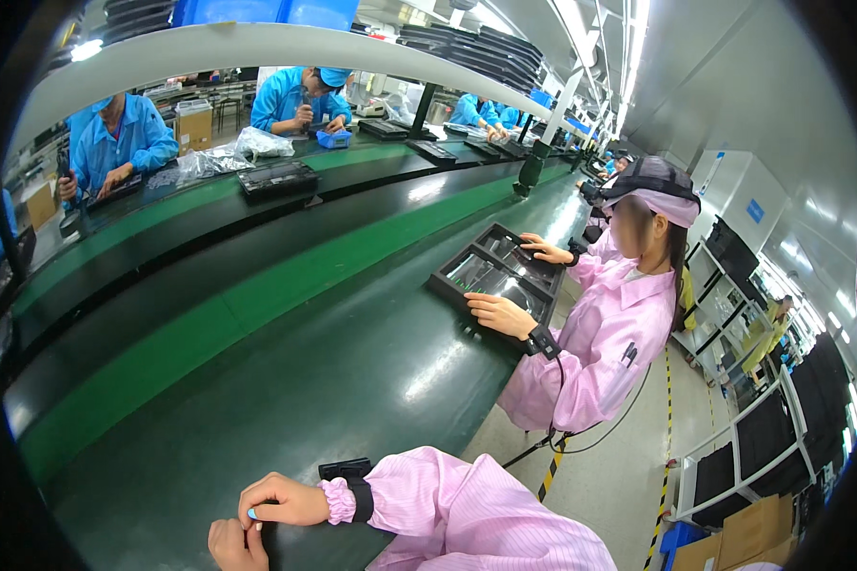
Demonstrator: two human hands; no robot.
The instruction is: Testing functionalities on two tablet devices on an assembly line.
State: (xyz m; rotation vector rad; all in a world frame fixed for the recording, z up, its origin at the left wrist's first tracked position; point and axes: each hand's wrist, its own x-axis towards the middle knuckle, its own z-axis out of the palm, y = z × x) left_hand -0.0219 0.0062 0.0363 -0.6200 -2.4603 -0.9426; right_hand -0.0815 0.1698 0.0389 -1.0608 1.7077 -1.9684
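Over the near edge of the dark green bench top, my two hands lie close together at the lower left. My right hand has its fingers curled downward and closed. A small pale-blue spot shows at one of its fingertips, too small to name. Its wrist comes out of a pink striped sleeve, with a black strap around it and a black device beside it. My left hand is closed just below the right one, partly cut off by the dark rim of the picture. Whatever either hand may hold is hidden.
To my right a co-worker in pink rests both hands on a black divided tray. Across the bench, co-workers in blue handle parts. A black flat unit and a clear plastic bag lie there. Cardboard boxes stand lower right.
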